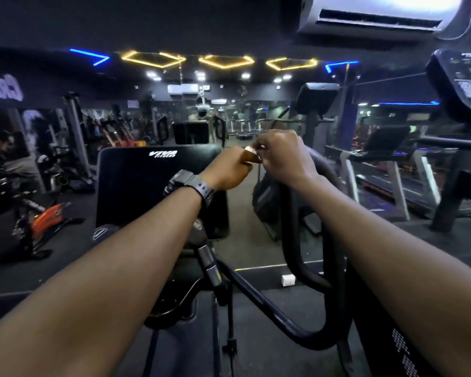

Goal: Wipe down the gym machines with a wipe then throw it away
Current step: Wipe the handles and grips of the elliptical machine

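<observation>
Far left, an orange spin bike (48, 219) is sitting on the floor. Next, the black VIVA console back (152, 183) is facing me. My left hand (230, 171), watch (186, 186) on the wrist, is pinching a small whitish wipe (252, 155) with curled fingers. My right hand (282, 157) is pinching the same piece from the other side, above the machine's curved handlebar (324, 213). Wipe is mostly hidden between both hands; can't tell its long axis or where it's pointing. Treadmills (386, 170) are standing right.
</observation>
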Tool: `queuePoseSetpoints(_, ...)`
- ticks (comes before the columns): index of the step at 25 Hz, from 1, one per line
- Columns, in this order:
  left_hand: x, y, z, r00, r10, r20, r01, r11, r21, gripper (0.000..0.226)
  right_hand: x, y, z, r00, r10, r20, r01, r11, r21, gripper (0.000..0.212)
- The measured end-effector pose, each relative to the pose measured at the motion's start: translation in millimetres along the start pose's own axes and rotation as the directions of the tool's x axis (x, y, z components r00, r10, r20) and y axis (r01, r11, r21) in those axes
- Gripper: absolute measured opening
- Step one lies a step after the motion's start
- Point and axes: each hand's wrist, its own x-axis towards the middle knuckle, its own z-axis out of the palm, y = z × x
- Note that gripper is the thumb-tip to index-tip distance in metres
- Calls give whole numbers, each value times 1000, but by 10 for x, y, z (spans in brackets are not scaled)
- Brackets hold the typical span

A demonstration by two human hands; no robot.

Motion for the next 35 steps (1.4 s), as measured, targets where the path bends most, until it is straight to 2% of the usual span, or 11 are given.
queuePoseSetpoints(3, -547, -579, -135, 987, -158, -36, 159, 987, 35, 28, -399, -257, 532, 999, 17, 42, -21, 996, 84, 21)
queuePoseSetpoints(6, -1157, -1214, -15, 916, -393, -81, 397, 917, 38, 24, -839, -550, 1094, 974, -19, 227, -37, 970, 239, 27)
queuePoseSetpoints(8, -1384, -1429, 148, 856, -505, -114, 485, 859, -165, 22, -930, -724, 1317, 969, -62, 240, -16, 950, 311, 26)
queuePoseSetpoints(10, -1468, -1462, 306, 800, -587, -124, 467, 738, -487, 22, -935, -853, 1428, 973, -68, 220, -5, 948, 318, 20)
queuePoseSetpoints(12, -1513, -1469, 443, 767, -624, -149, 417, 661, -624, 23, -1086, -890, 1498, 973, -94, 210, 43, 971, 234, 15)
queuePoseSetpoints(16, -1611, -1484, 585, 760, -595, -262, 356, 718, -598, 23, -1462, -821, 1527, 979, -117, 168, 86, 980, 181, 13)
queuePoseSetpoints(19, -1592, -1447, 601, 751, -622, -219, 298, 617, -728, 20, -1122, -1042, 1572, 994, -20, 104, -3, 977, 213, 14)
queuePoseSetpoints(24, -1629, -1354, 638, 708, -684, -175, 230, 457, -859, 28, -1292, -905, 1631, 995, -61, 81, 38, 965, 259, 18)
queuePoseSetpoints(26, -1623, -1319, 669, 703, -695, -150, 238, 430, -871, 32, -1192, -936, 1628, 997, 25, 70, -42, 966, 254, 19)
queuePoseSetpoints(30, -1661, -1334, 664, 732, -668, -134, 228, 426, -875, 39, -1384, -971, 1630, 990, -115, 79, 92, 962, 257, 18)
queuePoseSetpoints(35, -1631, -1295, 787, 699, -700, -150, 192, 384, -903, 36, -1229, -957, 1632, 996, 19, 90, -40, 968, 247, 19)
